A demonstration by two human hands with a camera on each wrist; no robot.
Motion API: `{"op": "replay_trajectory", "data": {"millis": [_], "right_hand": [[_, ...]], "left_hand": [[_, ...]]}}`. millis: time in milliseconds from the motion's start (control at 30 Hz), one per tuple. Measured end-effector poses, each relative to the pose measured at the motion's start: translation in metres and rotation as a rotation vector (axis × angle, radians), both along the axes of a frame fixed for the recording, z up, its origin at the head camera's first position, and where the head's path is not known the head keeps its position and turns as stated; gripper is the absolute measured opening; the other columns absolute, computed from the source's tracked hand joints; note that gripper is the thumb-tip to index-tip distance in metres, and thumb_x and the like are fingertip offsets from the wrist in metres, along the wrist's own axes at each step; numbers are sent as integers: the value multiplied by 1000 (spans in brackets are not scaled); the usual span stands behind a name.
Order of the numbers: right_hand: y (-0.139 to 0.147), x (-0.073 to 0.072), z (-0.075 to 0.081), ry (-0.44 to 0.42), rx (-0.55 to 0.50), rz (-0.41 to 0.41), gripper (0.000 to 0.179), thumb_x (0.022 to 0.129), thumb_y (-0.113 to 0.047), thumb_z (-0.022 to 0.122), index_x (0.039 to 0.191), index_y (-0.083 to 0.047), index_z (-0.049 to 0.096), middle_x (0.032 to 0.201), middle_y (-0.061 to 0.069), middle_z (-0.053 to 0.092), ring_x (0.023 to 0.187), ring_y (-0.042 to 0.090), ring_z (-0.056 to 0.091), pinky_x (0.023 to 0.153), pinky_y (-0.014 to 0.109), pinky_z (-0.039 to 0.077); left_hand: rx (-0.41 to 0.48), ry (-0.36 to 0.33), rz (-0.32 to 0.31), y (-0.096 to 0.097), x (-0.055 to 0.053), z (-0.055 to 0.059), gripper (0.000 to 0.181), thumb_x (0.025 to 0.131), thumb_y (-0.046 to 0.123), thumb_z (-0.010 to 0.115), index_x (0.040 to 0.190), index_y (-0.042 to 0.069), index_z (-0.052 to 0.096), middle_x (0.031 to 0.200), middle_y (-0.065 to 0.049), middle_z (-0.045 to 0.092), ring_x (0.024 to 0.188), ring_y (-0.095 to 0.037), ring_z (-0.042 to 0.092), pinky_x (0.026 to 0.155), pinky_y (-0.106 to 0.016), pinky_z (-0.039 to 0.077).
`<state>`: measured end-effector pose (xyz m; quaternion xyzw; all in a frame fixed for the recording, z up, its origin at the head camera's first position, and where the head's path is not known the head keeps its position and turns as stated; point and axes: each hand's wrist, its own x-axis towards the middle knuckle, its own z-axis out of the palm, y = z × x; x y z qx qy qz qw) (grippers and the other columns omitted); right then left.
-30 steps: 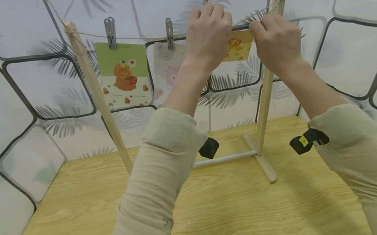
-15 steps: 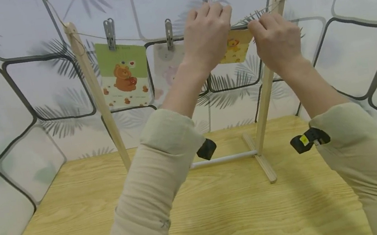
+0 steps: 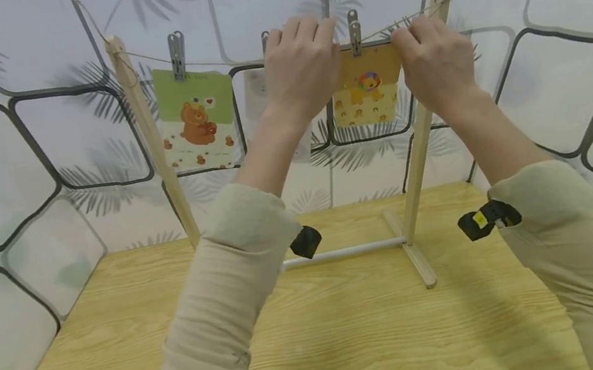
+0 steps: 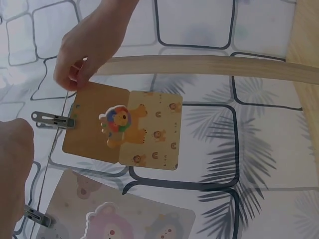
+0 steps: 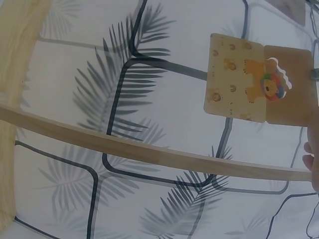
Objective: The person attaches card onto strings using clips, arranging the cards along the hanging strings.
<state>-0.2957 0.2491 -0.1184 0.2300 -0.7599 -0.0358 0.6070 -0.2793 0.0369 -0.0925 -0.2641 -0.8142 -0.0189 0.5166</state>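
A yellow-brown card with a lion [image 3: 365, 88] hangs from the cord under a grey clip [image 3: 355, 32], its picture facing me. My right hand [image 3: 436, 62] pinches that card's upper right corner; in the left wrist view the thumb and fingers of the right hand [image 4: 82, 69] meet at the corner beside the cord. To the left of the clip is my left hand [image 3: 305, 68], fingers bent, apart from clip and card; its fingertips are hidden. Behind it, a pale card with pastel animals [image 4: 134, 219] hangs from another clip [image 4: 37, 216], mostly covered in the head view.
A green card with a bear [image 3: 197, 120] hangs from a clip [image 3: 177, 56] further left. The cord [image 3: 147, 57] runs between two wooden posts [image 3: 416, 154], joined low by a white rod [image 3: 346, 250]. The frame stands on a wood-grain table [image 3: 399, 336] against a patterned backdrop.
My left hand has left the lion card's clip and moved left, uncovering clip and card. The lion card now hangs straighter and faces forward. My right hand has stayed at the card's corner.
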Motion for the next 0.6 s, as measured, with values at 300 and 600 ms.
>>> {"op": "replay_trajectory", "data": {"millis": [300, 600], "right_hand": [[-1, 1, -4, 18, 25, -31, 20, 95, -11, 42, 90, 3, 55, 79, 19, 53, 68, 37, 52, 43, 47, 38], [1, -1, -8, 68, 1, -34, 27, 92, -21, 47, 85, 4, 55, 77, 21, 54, 68, 39, 52, 45, 48, 35]], "left_hand": [[15, 85, -38, -12, -3, -12, 25, 93, 14, 39, 97, 4, 62, 101, -8, 63, 98, -25, 55, 84, -34, 39], [-4, 118, -29, -19, -6, -17, 25, 93, 18, 41, 99, 5, 62, 101, -9, 63, 98, -25, 54, 84, -34, 39]]}}
